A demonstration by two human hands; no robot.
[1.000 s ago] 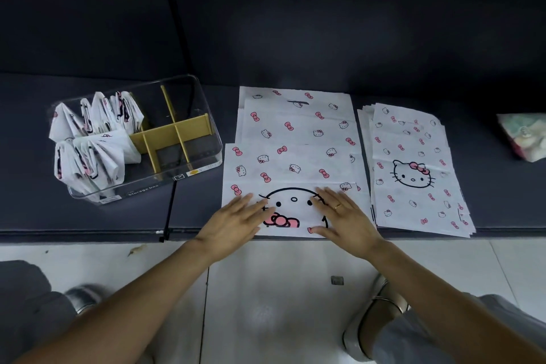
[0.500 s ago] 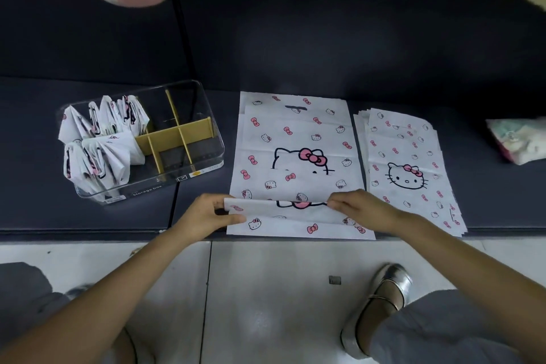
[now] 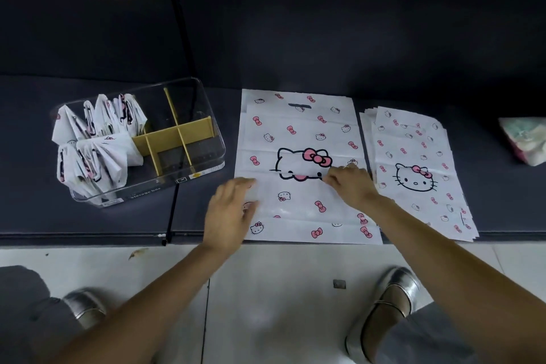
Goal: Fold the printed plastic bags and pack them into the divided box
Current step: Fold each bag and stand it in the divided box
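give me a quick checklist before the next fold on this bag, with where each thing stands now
1. Bag being folded lies flat on the dark bench, handle end away from the person: ok.
2. Near part folded up over the big cat print, fold edge roughly straight across: ok.
3. Right hand holds the fold edge down at the print: ok.
4. Left hand flat on the flap's left side; blurred, so firm contact: cannot tell.
5. Divided box has free compartments on its right side; the left ones hold folded bags: ok.
6. Stack of unfolded bags lies apart on the right, clear of the fold: ok.
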